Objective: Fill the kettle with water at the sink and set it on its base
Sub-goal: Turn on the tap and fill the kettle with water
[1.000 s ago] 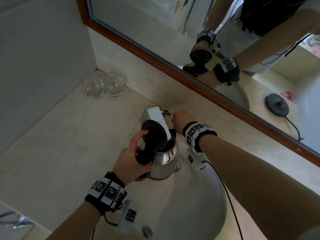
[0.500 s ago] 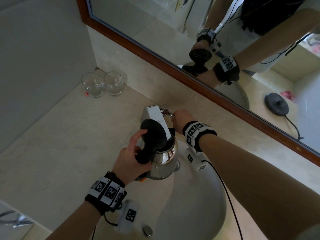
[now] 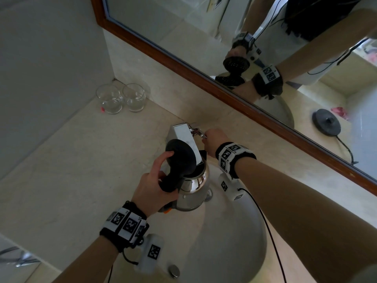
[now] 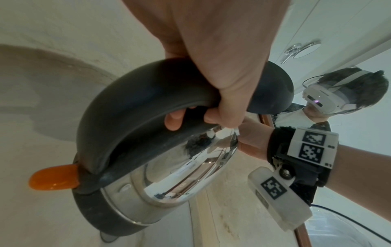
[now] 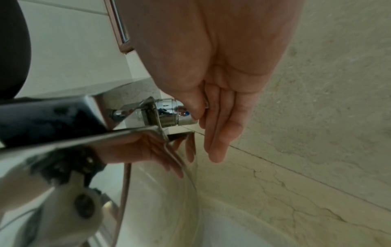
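Observation:
A steel kettle (image 3: 193, 188) with a black handle (image 4: 137, 100) hangs over the white sink (image 3: 234, 242), its black lid (image 3: 179, 158) flipped up. Its mouth sits under the square chrome tap spout (image 3: 182, 131). My left hand (image 3: 151, 186) grips the handle, fingers wrapped round it (image 4: 211, 58). An orange switch (image 4: 52, 178) sticks out at the handle's foot. My right hand (image 3: 214, 139) reaches behind the kettle and pinches the chrome tap knob (image 5: 167, 115) between thumb and fingers (image 5: 222, 100). I cannot see any running water. The black kettle base (image 3: 326, 122) shows only as a mirror reflection.
Two empty glasses (image 3: 111, 99) (image 3: 134, 97) stand in the far left corner of the beige stone counter (image 3: 71, 170). A wood-framed mirror (image 3: 204, 78) runs along the back wall just behind the tap. A grey wall (image 3: 40, 68) closes the left side.

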{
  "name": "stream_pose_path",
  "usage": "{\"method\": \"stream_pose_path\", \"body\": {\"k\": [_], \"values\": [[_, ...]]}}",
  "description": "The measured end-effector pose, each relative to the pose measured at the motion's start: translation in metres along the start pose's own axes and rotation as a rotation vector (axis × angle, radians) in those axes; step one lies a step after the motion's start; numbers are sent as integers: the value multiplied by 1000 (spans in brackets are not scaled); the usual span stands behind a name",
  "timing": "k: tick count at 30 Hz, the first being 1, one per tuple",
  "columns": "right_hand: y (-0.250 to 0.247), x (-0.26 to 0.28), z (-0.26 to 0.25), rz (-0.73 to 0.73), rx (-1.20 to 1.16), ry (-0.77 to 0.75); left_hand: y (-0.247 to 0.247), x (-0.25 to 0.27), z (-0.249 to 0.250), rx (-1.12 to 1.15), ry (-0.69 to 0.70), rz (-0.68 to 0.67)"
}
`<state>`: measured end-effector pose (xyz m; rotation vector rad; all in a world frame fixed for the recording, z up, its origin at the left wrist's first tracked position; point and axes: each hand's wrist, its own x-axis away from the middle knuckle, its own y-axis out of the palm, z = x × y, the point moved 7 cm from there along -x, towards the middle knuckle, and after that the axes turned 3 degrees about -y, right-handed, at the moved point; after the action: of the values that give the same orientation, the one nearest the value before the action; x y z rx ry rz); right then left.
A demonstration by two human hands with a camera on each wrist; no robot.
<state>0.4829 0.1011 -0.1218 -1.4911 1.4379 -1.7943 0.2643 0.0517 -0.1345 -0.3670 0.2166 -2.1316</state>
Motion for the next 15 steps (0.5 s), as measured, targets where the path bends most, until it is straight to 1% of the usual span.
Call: {"method": "stream_pose_path", "body": {"k": [8, 12, 15], "values": [[-5, 4, -2, -4, 46, -22, 1, -2, -1, -22, 6, 13], [-5, 11, -11, -28, 73, -77, 2, -3, -1, -34, 9, 19], [-6, 17, -14, -23, 67, -89, 2, -3, -2, -35, 18, 26]]}}
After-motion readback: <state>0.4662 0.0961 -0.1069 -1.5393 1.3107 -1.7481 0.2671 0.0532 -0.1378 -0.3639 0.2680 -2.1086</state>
